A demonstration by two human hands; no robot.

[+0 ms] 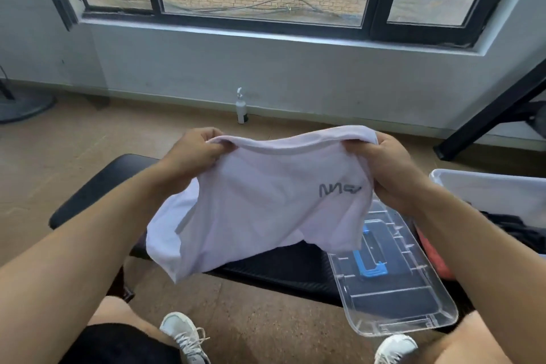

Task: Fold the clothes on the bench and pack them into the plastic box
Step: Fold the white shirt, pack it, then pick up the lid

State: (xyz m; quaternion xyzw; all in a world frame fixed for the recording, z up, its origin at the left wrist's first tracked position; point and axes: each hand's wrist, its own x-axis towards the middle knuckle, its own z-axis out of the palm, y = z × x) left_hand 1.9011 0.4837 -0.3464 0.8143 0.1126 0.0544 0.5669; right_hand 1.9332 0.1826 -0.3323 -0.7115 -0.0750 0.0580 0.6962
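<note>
A white T-shirt (260, 204) with grey lettering hangs in the air above the black bench (97, 186). My left hand (192, 154) grips its upper left edge and my right hand (387, 165) grips its upper right edge, so the cloth is stretched between them. The shirt's lower part droops down onto the bench. A clear plastic box (478, 189) stands at the right, cut off by the frame edge, with dark and orange-red clothes inside it.
A clear plastic lid (413, 307) with a blue handle lies on the bench's right end, by my right forearm. A white bottle (241, 108) stands on the floor by the wall. A black frame leg (487, 121) slants at far right. My shoes show below.
</note>
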